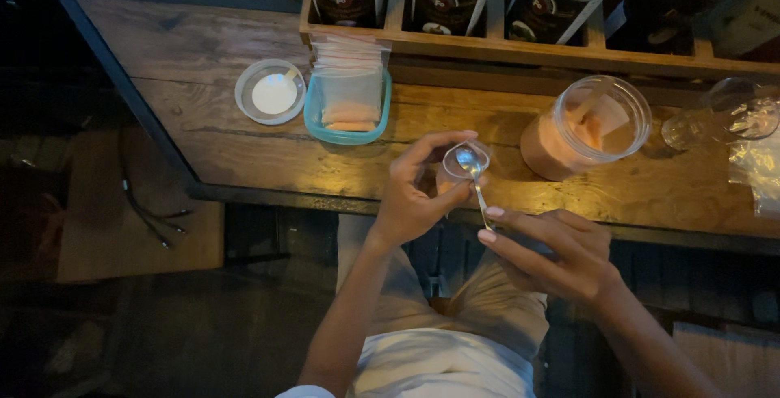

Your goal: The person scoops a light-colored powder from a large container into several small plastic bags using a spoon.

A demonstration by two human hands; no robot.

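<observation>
Spoon (pixel 474 172) sits w/ its bowl over the mouth of a small clear cup (pixel 460 164), handle running down toward me. My left hand (pixel 416 195) is curled round the cup, thumb on the near side and fingers arched over the far rim, holding it just above the near edge of the tabletop (pixel 244 162). My right hand (pixel 561 252) pinches the low end of the spoon handle betw. thumb and fingertips, other fingers loosely bent, just right of the cup and nearer to me.

Taking the cup as landmark: right of it and a bit farther back stands a big clear jar (pixel 589 126), lid off, w/ pinkish powder inside. Farther right, at the frame edge, a clear glass (pixel 735 114) lies on its side. Left of the cup and slightly back, a teal-rimmed container (pixel 348 105) holds a stack of paper sachets. Left of that, a round plastic lid (pixel 270 92) lies flat w/ something white in it. Behind everything, along the back of the tabletop, a wooden rack (pixel 487 45) holds dark labelled jars in separate slots. Can't tell what is in the cup; too dim.
</observation>
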